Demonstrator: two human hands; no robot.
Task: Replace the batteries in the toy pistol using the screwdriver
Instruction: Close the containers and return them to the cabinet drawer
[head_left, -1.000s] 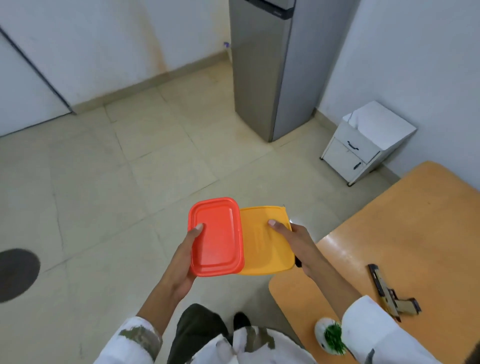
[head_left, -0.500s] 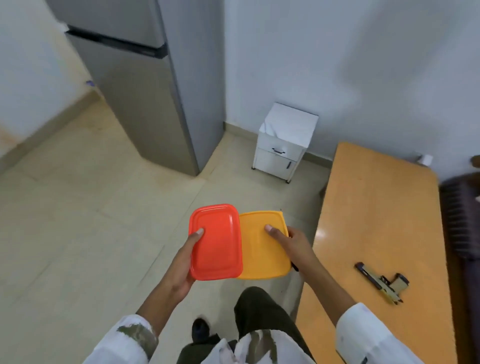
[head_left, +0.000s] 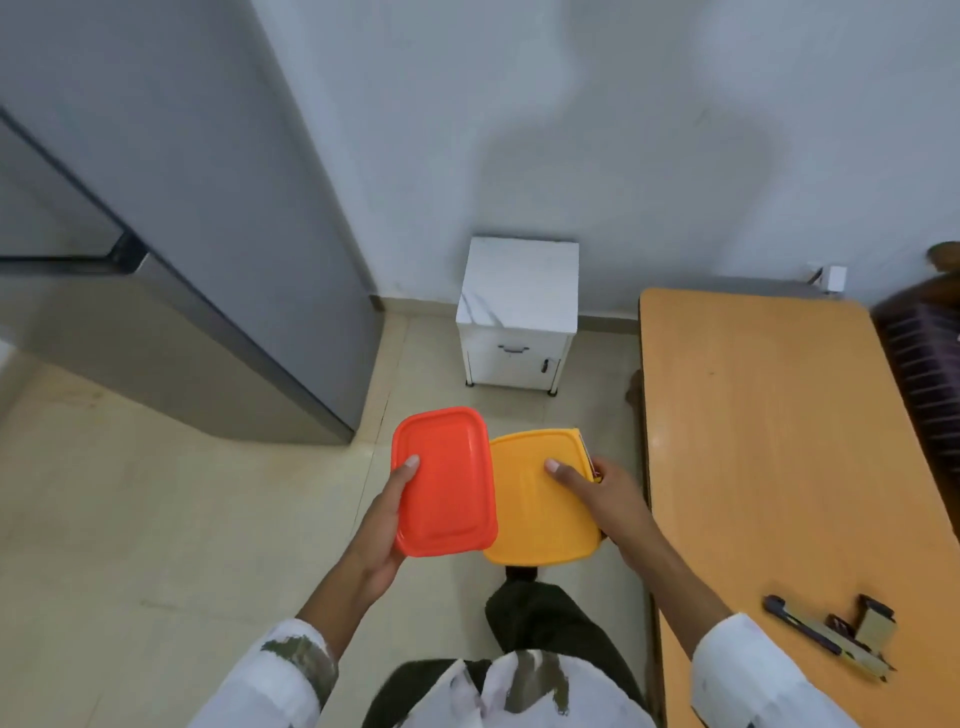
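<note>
Grey fridge (head_left: 182, 260) stands at left by the wall. Orange table (head_left: 779, 441) is at right, w/ a small white cabinet (head_left: 519, 291) between them, against the wall. Red box (head_left: 444, 480) overlaps the left edge of yellow box (head_left: 540, 514), both over the floor. L hand (head_left: 384, 525) grips the red one, thumb on top. R hand (head_left: 608, 499) grips the yellow one the same way. The pistol (head_left: 831, 631) lies on the table's near part, well apart from both hands.
</note>
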